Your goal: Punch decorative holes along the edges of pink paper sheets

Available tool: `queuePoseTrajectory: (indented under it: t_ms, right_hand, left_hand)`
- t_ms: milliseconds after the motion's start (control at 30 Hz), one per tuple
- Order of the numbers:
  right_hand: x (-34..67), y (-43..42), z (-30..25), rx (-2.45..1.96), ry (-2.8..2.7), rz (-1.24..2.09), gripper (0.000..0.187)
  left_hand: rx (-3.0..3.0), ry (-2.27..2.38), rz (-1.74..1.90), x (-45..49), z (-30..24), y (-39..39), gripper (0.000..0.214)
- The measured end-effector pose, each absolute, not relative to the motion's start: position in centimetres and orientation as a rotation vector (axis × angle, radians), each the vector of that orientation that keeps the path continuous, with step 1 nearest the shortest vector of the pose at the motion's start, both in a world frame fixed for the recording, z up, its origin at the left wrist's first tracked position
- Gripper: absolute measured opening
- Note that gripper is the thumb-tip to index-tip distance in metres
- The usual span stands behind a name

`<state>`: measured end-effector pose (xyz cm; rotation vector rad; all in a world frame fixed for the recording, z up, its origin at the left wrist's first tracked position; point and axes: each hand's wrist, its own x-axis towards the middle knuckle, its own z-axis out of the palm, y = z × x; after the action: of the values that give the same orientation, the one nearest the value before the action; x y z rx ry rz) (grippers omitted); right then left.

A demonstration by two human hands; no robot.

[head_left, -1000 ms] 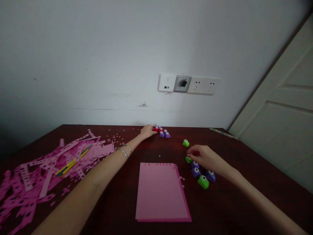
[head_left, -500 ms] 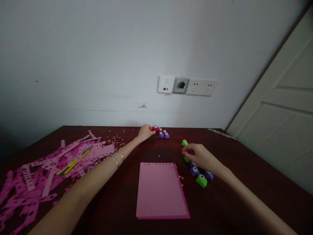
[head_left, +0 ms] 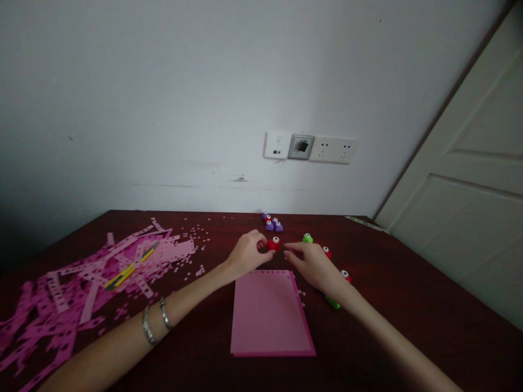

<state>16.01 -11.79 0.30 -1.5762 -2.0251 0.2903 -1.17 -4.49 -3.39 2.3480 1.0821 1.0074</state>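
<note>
My left hand (head_left: 246, 254) pinches a small red paper punch (head_left: 273, 244) just beyond the top edge of a pink paper stack (head_left: 270, 313) on the dark wooden table (head_left: 388, 305). Reaching toward that punch from the right, my right hand (head_left: 312, 264) has its fingertips close to it and its fingers loosely extended. A green punch (head_left: 308, 238) and two red punches (head_left: 327, 251) (head_left: 345, 275) lie beside my right hand. Another green punch (head_left: 333, 301) shows partly under my right wrist. A small cluster of purple and red punches (head_left: 272, 221) sits near the wall.
Pink punched paper strips and confetti (head_left: 81, 283) cover the table's left side, with a yellow utility knife (head_left: 126, 267) among them. Wall sockets (head_left: 310, 148) are above the table's far edge. A white door (head_left: 469, 185) stands at the right.
My left hand has drawn back from the far cluster with a red punch to the paper's top edge. My right hand has left the punches on the right and moved left toward it.
</note>
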Motion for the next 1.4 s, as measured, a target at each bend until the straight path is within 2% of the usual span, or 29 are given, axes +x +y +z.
queuePoseTrajectory:
  t_ms: [500,767,1033,1167,1300,1400]
  right_hand:
    - [15.6,-11.4,-0.5,-1.504,-1.913,0.524,0.023]
    - [16.0,-10.8,-1.2,-1.481,-1.839,0.549,0.019]
    - [16.3,-10.8,-1.1,-1.502,-1.835,0.502,0.029]
    - [17.0,-10.6,-0.9,-1.475,-1.858,0.561,0.023]
    - [18.3,-10.2,-1.0,-1.498,-1.890,0.616,0.017]
    - [19.2,-10.3,-1.1,-1.522,-1.917,0.658,0.018]
  left_hand:
    - [1.940,0.854,1.136,-0.4,-4.6,-5.4,0.022]
    - [1.947,0.890,1.146,0.0,-4.7,-6.0,0.018]
    - [2.037,0.803,1.195,0.0,-4.3,-6.6,0.015]
    - [2.150,0.846,1.025,-0.5,-3.4,-5.9,0.017]
    - [2.406,1.050,0.575,-2.0,-2.1,-4.7,0.012]
    - [2.574,1.108,0.263,-3.1,-1.9,-4.5,0.020]
